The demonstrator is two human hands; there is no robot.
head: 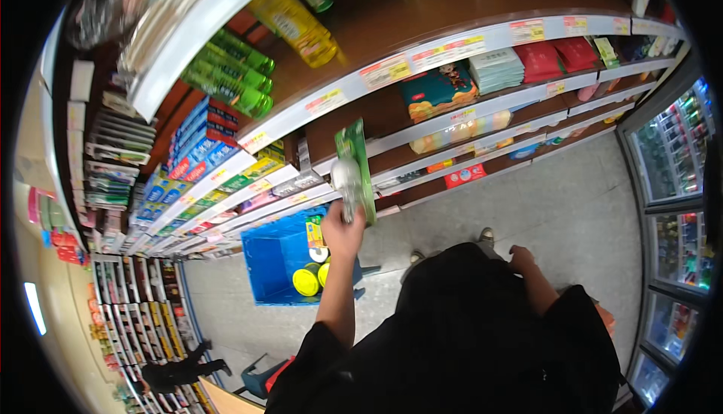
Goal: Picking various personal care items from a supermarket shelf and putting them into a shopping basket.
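Observation:
My left hand is closed around the lower end of a blister pack, in front of the shelf edges. The pack has a green backing card and a clear and white bulging front; its contents are blurred. Below and left of this hand is a blue plastic crate. Inside the crate are containers with yellow lids and a yellow-green package. My right hand hangs beside my body above the floor, its fingers loosely bent and partly apart, with nothing visible in it.
Store shelves run along my front, with green bottles, yellow bottles and toothpaste boxes. Glass-door coolers line the right side. At lower left, a person in dark clothes is near another shelf row.

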